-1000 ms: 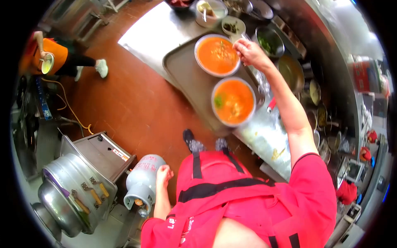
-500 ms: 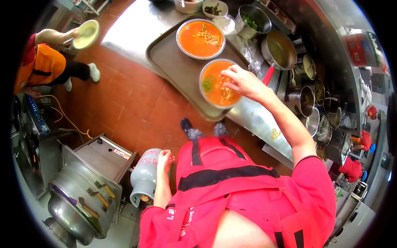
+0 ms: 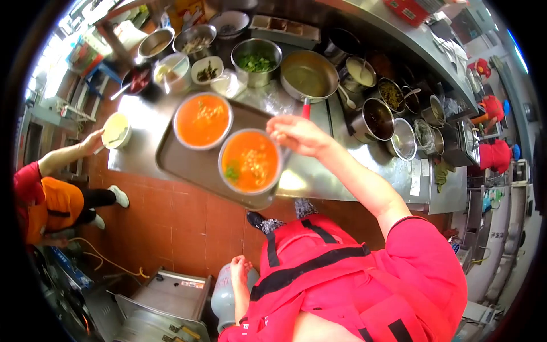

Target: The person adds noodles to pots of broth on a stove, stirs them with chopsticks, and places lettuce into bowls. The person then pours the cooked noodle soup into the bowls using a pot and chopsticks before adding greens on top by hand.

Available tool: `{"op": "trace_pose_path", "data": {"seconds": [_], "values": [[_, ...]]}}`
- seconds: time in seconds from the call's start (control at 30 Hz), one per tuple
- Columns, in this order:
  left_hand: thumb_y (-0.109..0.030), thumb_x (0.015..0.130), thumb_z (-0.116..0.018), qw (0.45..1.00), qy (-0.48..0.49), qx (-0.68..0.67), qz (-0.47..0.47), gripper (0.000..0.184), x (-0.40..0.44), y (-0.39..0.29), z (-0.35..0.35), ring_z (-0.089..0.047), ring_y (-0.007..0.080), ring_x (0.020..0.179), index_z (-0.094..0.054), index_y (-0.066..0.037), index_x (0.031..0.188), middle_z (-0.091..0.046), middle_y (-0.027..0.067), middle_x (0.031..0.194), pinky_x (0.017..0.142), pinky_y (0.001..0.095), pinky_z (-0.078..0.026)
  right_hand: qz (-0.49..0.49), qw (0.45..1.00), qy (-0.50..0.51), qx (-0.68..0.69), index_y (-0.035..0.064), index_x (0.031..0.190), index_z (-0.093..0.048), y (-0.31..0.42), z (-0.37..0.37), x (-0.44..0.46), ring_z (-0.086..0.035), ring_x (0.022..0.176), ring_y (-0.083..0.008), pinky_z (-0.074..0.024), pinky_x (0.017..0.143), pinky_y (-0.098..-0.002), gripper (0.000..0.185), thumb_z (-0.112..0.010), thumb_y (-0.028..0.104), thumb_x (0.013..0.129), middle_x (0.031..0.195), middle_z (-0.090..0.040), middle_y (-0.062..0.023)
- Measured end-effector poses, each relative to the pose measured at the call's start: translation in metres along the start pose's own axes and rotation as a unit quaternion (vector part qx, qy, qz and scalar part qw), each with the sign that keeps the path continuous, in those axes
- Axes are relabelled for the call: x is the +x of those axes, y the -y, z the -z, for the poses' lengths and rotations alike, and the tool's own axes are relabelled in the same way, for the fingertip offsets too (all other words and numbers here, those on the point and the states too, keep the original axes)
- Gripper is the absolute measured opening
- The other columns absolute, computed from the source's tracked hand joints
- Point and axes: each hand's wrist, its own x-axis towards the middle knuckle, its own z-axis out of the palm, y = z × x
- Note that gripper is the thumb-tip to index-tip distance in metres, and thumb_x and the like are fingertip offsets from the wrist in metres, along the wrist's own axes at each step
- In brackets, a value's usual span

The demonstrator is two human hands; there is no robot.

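Observation:
My right hand is over the upper right rim of the nearer bowl of orange soup, fingers pinched together; whatever they hold is too small to make out. Pale bits and a green herb clump lie on this soup. A second bowl of orange soup, with pale bits on top, stands beside it on the brown tray. Low beside my body, my left hand is loosely closed with nothing visible in it, above a grey gas cylinder.
Behind the tray stand a pot of chopped greens, a small white bowl and a red-handled pan. More pots line the right. At left, a co-worker's hand holds a pale bowl near the counter's end.
My right hand has moved from above the nearer soup to its rim, its fingers closer together. The view has turned toward the counter's back. The co-worker's bowl is nearer the counter.

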Motion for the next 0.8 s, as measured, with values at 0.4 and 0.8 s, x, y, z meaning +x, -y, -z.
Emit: {"op": "trace_pose_path", "data": {"seconds": [0.4, 0.8], "values": [[-0.012, 0.085, -0.058, 0.982, 0.089, 0.163, -0.037, 0.011, -0.017, 0.034, -0.059, -0.052, 0.0128, 0.059, -0.058, -0.002, 0.080, -0.056, 0.0034, 0.066, 0.055, 0.0271, -0.043, 0.337, 0.917, -0.154, -0.148, 0.0000, 0.102, -0.060, 0.260, 0.232, -0.062, -0.057, 0.069, -0.0144, -0.0502, 0.067, -0.0266, 0.016, -0.052, 0.008, 0.090, 0.086, -0.061, -0.0090], [-0.006, 0.083, -0.056, 0.972, 0.036, 0.228, -0.034, 0.004, -0.042, 0.010, -0.215, -0.051, 0.0111, 0.060, -0.052, -0.004, 0.084, -0.054, 0.0030, 0.070, 0.054, 0.0231, -0.041, 0.306, 0.647, -0.323, -0.619, 0.0089, 0.112, -0.062, 0.339, 0.307, -0.176, -0.060, 0.101, -0.0251, -0.0454, 0.088, -0.0338, 0.031, -0.059, 0.026, 0.086, 0.106, -0.064, -0.0115]]}}
